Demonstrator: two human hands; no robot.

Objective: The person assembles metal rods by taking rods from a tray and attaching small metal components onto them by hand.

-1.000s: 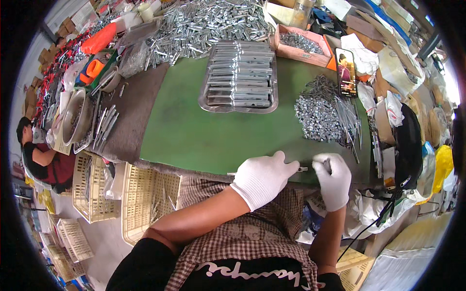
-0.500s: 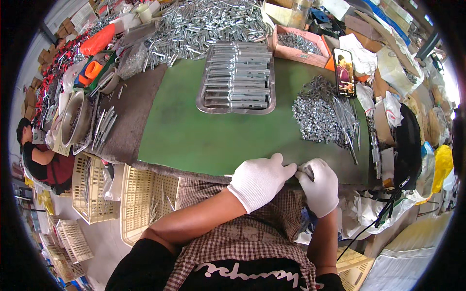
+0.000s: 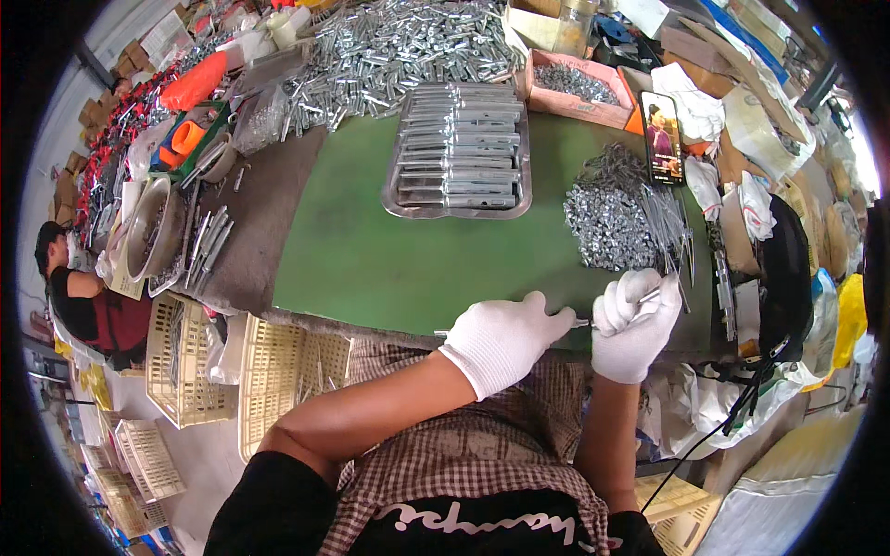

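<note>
Both my hands wear white gloves and meet at the near edge of a green table mat [image 3: 389,259]. My left hand [image 3: 505,338] grips a thin metal rod [image 3: 582,322] that runs sideways toward my right hand [image 3: 632,324]. My right hand is closed on the rod's other end and on a small metal piece [image 3: 649,295] between its fingers. A heap of small silvery metal parts [image 3: 616,218] lies just beyond my right hand. Farther back a metal tray [image 3: 461,153] holds rows of finished metal bars.
A phone [image 3: 660,134] stands lit behind the heap. A large pile of silvery parts [image 3: 399,46] and a pink box of parts [image 3: 573,88] fill the back. Pale plastic crates [image 3: 278,371] stand at left below the table. Another person [image 3: 88,301] sits far left.
My hands moved together at the table edge, then my right hand rose a little to the right while my left stayed on the rod.
</note>
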